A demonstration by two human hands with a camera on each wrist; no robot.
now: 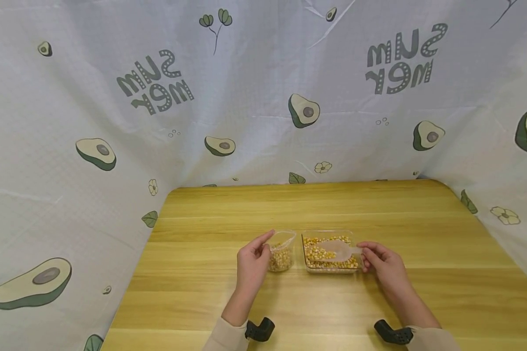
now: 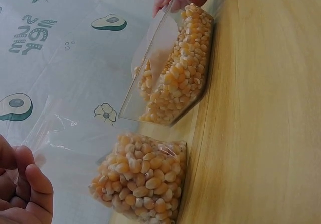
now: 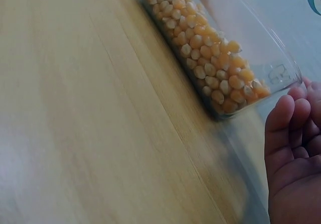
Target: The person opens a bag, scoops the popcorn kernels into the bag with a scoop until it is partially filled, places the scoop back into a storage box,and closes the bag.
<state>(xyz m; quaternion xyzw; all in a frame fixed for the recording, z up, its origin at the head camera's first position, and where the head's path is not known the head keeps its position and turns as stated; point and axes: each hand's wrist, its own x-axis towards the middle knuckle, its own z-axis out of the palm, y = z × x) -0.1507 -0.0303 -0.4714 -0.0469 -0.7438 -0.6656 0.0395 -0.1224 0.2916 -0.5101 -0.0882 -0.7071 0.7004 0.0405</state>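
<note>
My left hand [image 1: 253,261] pinches the upper edge of a clear plastic bag [image 2: 143,179], whose lower part bulges with corn kernels. The bag stands on the table, its mouth spread. Right of it sits a clear rectangular container [image 1: 309,270] of loose yellow kernels [image 2: 180,78]. With thumb and fingers my right hand [image 1: 384,263] holds the handle of a translucent scoop [image 1: 343,249] at the container's right side. The scoop lies over the kernels, and some rest in its bowl. In the right wrist view the scoop is mostly hidden behind the hand.
The wood-grain table [image 1: 228,209] extends around the bag and container. A white cloth [image 1: 254,97] printed with avocados and lettering hangs behind and at both sides. Black wrist devices [image 1: 260,330] sit at both sleeve cuffs.
</note>
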